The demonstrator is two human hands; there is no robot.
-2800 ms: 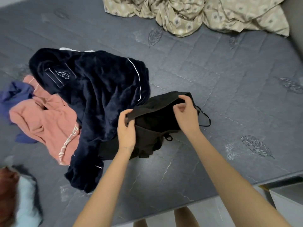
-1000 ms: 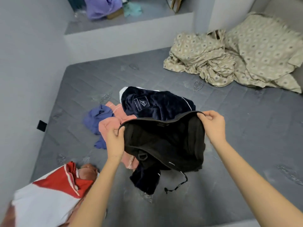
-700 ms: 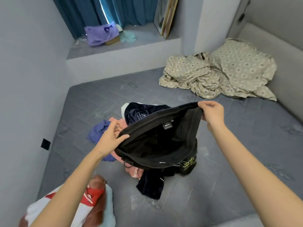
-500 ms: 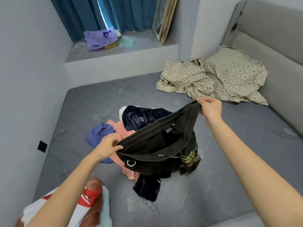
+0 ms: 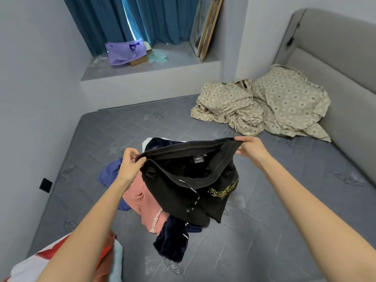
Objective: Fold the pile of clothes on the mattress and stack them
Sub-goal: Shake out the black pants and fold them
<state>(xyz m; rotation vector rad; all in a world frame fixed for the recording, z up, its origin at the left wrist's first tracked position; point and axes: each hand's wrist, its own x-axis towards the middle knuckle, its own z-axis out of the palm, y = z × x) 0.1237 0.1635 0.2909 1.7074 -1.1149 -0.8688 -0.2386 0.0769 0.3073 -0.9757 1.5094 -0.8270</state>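
A grey quilted mattress (image 5: 264,220) fills the lower half of the frame, with a crumpled patterned sheet (image 5: 264,110) in the upper right against a padded headboard and blue curtains (image 5: 142,19) above a window ledge at the top. A black pair of shorts (image 5: 195,186) is held up in the air at the centre of the frame, stretched by its waistband. The left end of the band is pinched by the left hand (image 5: 130,163), closed on the fabric; the right end is gripped by the right hand (image 5: 251,148), also closed on it. Below and to the left, the rest of the pile is seen on the mattress: a pink garment (image 5: 142,202), a navy velvet garment (image 5: 173,243) and a blue-violet one (image 5: 110,174). A twisted fold is judged likely if the legs, hanging bunched, are laid down unsmoothed; the dangling drawstring (image 5: 194,202) could be trapped inside the fold.
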